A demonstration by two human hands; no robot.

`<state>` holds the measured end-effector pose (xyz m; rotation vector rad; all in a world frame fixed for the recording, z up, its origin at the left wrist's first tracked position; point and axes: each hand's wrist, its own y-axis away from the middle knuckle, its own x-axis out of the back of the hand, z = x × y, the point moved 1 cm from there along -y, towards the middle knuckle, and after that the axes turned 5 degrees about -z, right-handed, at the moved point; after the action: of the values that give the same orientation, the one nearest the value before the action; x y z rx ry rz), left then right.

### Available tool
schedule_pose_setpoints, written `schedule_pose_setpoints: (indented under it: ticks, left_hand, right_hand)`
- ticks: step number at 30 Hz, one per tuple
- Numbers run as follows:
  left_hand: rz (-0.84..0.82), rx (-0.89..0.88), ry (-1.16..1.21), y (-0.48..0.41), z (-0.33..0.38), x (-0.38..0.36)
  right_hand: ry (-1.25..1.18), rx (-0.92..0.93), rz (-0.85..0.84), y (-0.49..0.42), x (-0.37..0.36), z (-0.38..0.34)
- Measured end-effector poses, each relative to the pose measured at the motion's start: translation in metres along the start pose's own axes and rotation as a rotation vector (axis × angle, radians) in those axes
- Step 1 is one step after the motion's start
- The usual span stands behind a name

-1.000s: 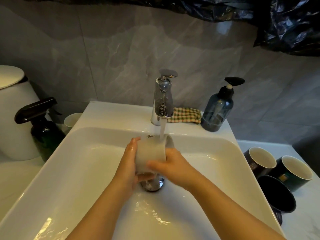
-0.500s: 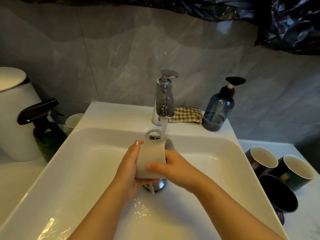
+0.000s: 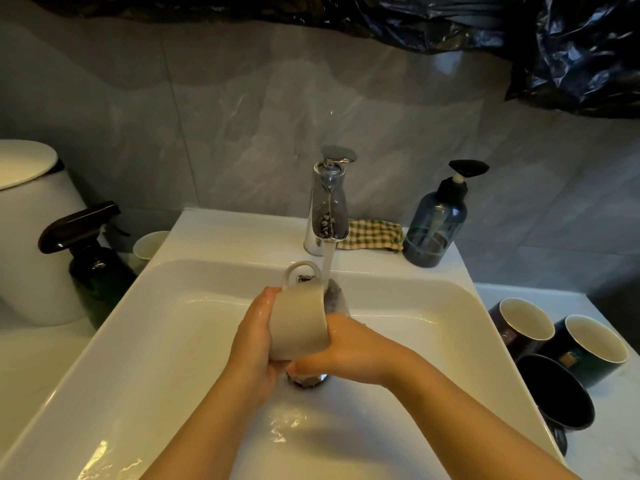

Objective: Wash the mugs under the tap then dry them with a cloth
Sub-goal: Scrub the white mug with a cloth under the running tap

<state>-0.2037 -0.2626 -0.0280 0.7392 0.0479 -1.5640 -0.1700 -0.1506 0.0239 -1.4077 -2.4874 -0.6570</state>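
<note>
Beige mug (image 3: 299, 320) held over sink (image 3: 433, 306), above drain (image 3: 311, 379). Lies on side, long axis left-right. Handle loop points up and away toward tap (image 3: 329, 209). Right end, apparently the mouth, under water stream (image 3: 328, 265). Left hand (image 3: 254, 341) fingers wrap left end. Right hand (image 3: 349, 351) grips right end, thumb beneath, fingertips hidden. Checked cloth (image 3: 375, 235) behind tap. Dark mugs (image 3: 526, 320) on counter (image 3: 616, 410), right.

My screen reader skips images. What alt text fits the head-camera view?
A left hand and a right hand hold a cream ceramic mug tipped sideways under a running chrome tap, above a white basin. Three dark mugs stand at right; a checked cloth lies beside the tap.
</note>
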Motion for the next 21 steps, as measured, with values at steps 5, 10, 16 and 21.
schedule_pose_setpoints:
  ticks: [5, 10, 16, 21]
  left_hand:
    - [-0.085, 0.049, -0.040, -0.002, 0.003, 0.011]
    - [-0.039, 0.168, -0.018, 0.001, 0.001, 0.009]
    - [-0.049, 0.280, 0.013, -0.004, -0.004, 0.012]
    - [-0.035, 0.290, 0.102, -0.007, -0.003, 0.015]
  right_hand:
    - [-0.257, 0.010, -0.084, 0.000, 0.000, -0.007]
    - [0.431, -0.057, -0.053, 0.004, 0.003, 0.008]
    - [0.297, -0.007, -0.069, 0.000, 0.003, -0.004]
    - [0.391, 0.009, 0.052, 0.002, 0.005, -0.001]
